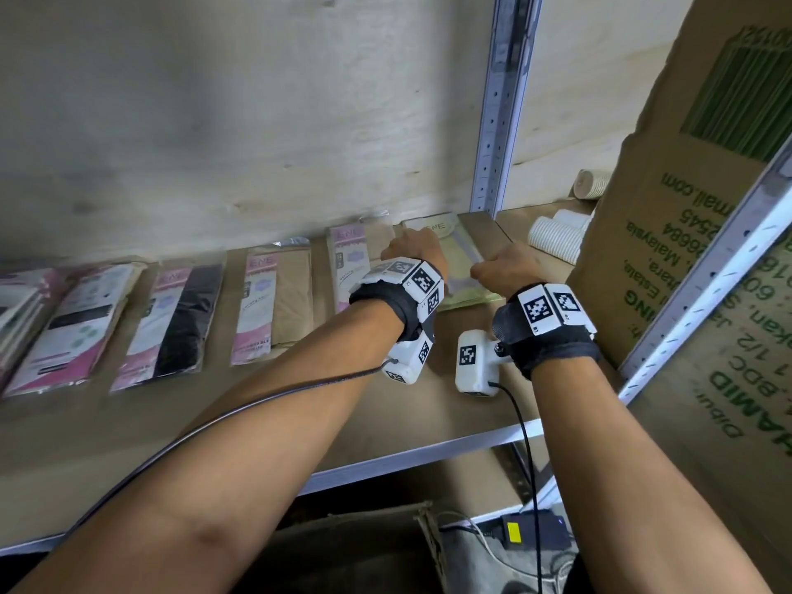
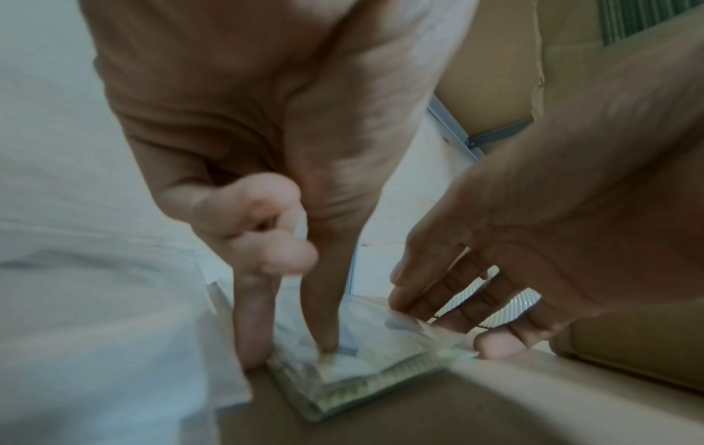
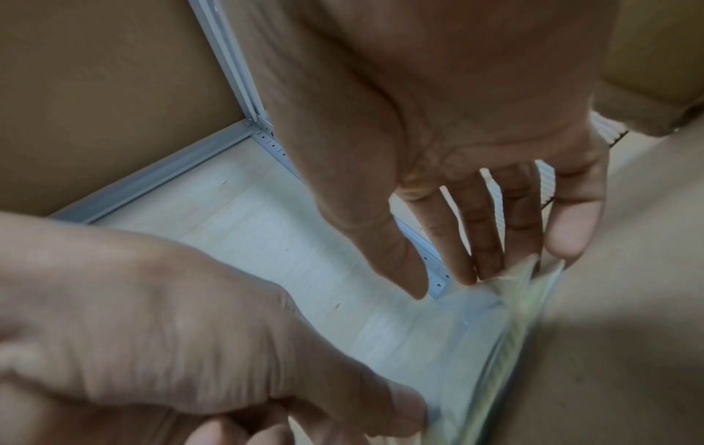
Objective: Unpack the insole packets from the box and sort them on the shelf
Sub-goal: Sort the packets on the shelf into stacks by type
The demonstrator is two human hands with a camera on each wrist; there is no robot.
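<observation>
Plastic-sleeved green insole packets at 1 o'clock look light, floppy, slippery; left hand presses on top with 2 straight fingers, right hand steadies the edge, fingers straight.

To my right a big cardboard sheet printed in green leans upright on the board, its lettering upside down. Behind it, toward the back wall, rolls of white ribbed paper cups lie on their sides, and one brownish roll lies farther back. A perforated grey metal upright runs up the pale plywood back panel. Below the board's front edge I see a dark device with a yellow label
</observation>
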